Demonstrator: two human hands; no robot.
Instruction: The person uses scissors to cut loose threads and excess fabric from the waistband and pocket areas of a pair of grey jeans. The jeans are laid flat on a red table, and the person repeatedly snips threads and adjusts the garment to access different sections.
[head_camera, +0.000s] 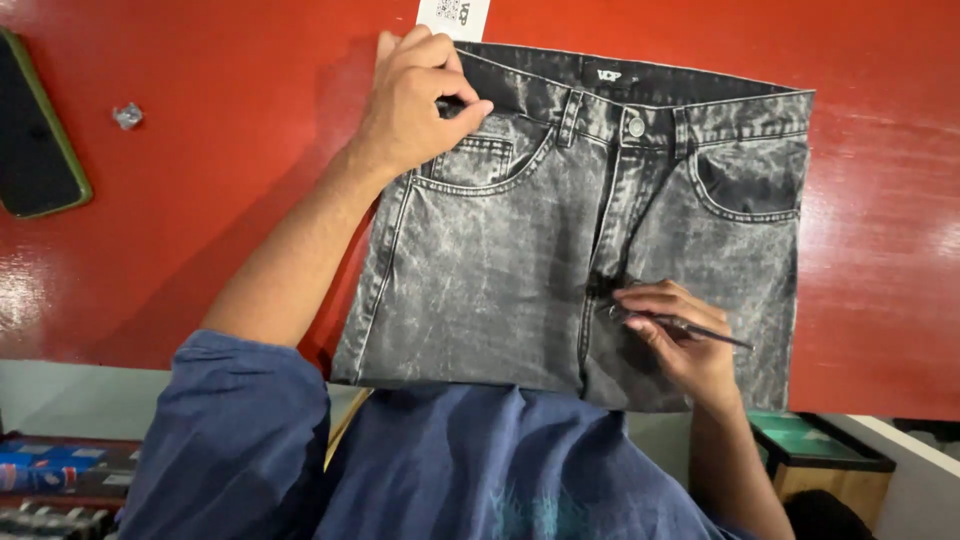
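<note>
Grey acid-washed jeans (500, 270) lie flat on a red table (220, 180). The left hand (415, 100) pinches the waistband in a closed grip; the right hand (675, 335), at the crotch seam, grips a thin dark tool (700, 330).

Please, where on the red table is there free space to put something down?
Free: the red table between the phone and the jeans, except a small foil scrap; also the strip right of the jeans. Crowded: the jeans, where the left hand and right hand rest.
</note>
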